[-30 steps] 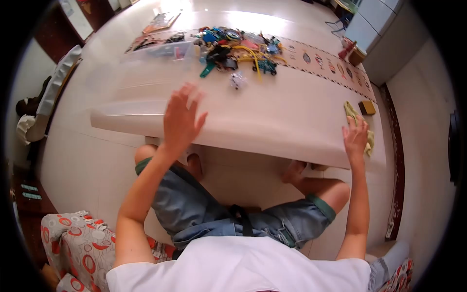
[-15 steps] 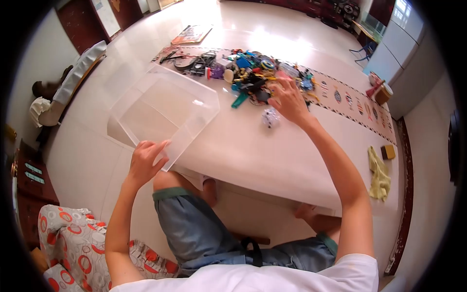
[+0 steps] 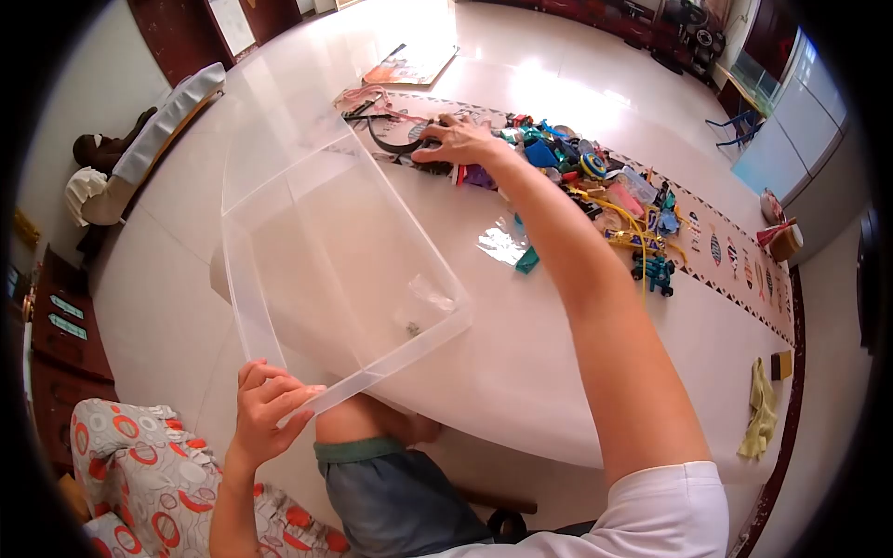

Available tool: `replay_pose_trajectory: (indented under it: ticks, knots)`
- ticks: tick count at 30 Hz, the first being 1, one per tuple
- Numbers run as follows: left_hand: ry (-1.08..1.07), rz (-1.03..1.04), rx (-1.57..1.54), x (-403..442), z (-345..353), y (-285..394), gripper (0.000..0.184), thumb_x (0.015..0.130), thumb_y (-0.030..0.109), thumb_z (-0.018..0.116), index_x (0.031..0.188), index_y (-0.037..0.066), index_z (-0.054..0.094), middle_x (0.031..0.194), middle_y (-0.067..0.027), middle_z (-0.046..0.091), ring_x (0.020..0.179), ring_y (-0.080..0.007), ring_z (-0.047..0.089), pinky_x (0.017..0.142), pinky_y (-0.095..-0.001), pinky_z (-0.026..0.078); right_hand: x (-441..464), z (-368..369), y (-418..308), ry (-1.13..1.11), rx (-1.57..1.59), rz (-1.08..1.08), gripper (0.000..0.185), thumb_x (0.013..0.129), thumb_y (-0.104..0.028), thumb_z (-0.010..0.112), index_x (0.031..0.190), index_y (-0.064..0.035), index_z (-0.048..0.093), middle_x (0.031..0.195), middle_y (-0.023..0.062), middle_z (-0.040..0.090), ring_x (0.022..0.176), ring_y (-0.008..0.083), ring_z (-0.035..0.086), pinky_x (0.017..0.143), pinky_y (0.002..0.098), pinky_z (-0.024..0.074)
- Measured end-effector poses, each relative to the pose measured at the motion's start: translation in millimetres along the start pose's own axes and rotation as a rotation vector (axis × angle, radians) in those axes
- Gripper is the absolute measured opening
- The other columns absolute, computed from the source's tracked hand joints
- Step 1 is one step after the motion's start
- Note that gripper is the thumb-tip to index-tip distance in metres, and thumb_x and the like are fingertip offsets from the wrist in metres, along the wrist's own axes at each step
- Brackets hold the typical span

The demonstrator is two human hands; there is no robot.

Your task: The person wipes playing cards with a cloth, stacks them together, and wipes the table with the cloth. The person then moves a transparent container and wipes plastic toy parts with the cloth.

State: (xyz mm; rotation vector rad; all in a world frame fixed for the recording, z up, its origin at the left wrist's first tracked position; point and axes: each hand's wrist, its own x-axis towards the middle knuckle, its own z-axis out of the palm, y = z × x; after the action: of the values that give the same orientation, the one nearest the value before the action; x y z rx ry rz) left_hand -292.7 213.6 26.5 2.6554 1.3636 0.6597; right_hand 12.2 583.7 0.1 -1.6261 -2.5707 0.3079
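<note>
My left hand (image 3: 270, 409) grips the near rim of a large clear plastic box (image 3: 377, 372), fingers outside and thumb over the edge. The box is tilted over the table's left end. Inside it, near the right corner, lie a small clear plastic piece (image 3: 434, 296) and a tiny dark bit (image 3: 414, 328). Across the box, my right hand (image 3: 454, 141) reaches to the left end of a toy pile (image 3: 558, 153). Its fingers curl over dark pieces beside a black strap (image 3: 394, 147); what they hold is mostly hidden.
A teal toy vehicle (image 3: 655, 272) and a shiny clear wrapper (image 3: 503, 242) lie before the pile. A patterned runner (image 3: 735, 246) stretches under it. Rightward are a yellow-green cloth (image 3: 760, 409), a small block (image 3: 781, 365) and a brown-topped container (image 3: 787, 242). A flat printed board (image 3: 411, 65) lies behind.
My right hand has moved left across the pile to its left end. A clear crumpled item has left the tabletop, and small items now show in the box. The box appears nearer.
</note>
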Motion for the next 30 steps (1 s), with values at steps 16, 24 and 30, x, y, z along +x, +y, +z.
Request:
replay_pose_trajectory:
  ticks: [16, 24, 30]
  knots:
    - [0.112, 0.053, -0.031, 0.9, -1.7, 6.2, 0.025, 0.072, 0.011, 0.069, 0.096, 0.013, 0.07, 0.088, 0.0002, 0.067, 0.082, -0.0227, 0.053, 0.087, -0.0385, 0.037, -224.7, -2.1, 58.7, 0.06, -0.107, 0.139, 0.059, 0.084, -0.071, 0.041, 0.126, -0.0313, 0.049, 0.145, 0.0119, 0.025, 0.131, 0.0405, 0.029, 0.099, 0.0631, 0.0279]
    - [0.157, 0.024, -0.021, 0.5, 2.4, 10.0, 0.025, 0.069, 0.009, 0.068, 0.093, 0.011, 0.07, 0.086, -0.0011, 0.066, 0.085, -0.0235, 0.054, 0.092, -0.0409, 0.037, -330.6, -2.5, 66.5, 0.098, -0.221, 0.117, 0.051, 0.086, -0.066, 0.044, 0.12, -0.0293, 0.054, 0.141, 0.0126, 0.032, 0.137, 0.0357, 0.022, 0.105, 0.0679, 0.0146]
    - [0.284, -0.006, -0.039, 1.0, 18.4, 5.0, 0.014, 0.069, 0.01, 0.064, 0.081, 0.01, 0.071, 0.076, -0.0024, 0.063, 0.078, -0.0231, 0.055, 0.092, -0.0443, 0.037, -271.0, -36.5, 73.1, 0.343, -0.316, -0.102, 0.032, 0.087, -0.044, 0.06, 0.107, -0.0199, 0.065, 0.13, 0.0103, 0.047, 0.131, 0.0323, 0.033, 0.106, 0.0566, 0.0214]
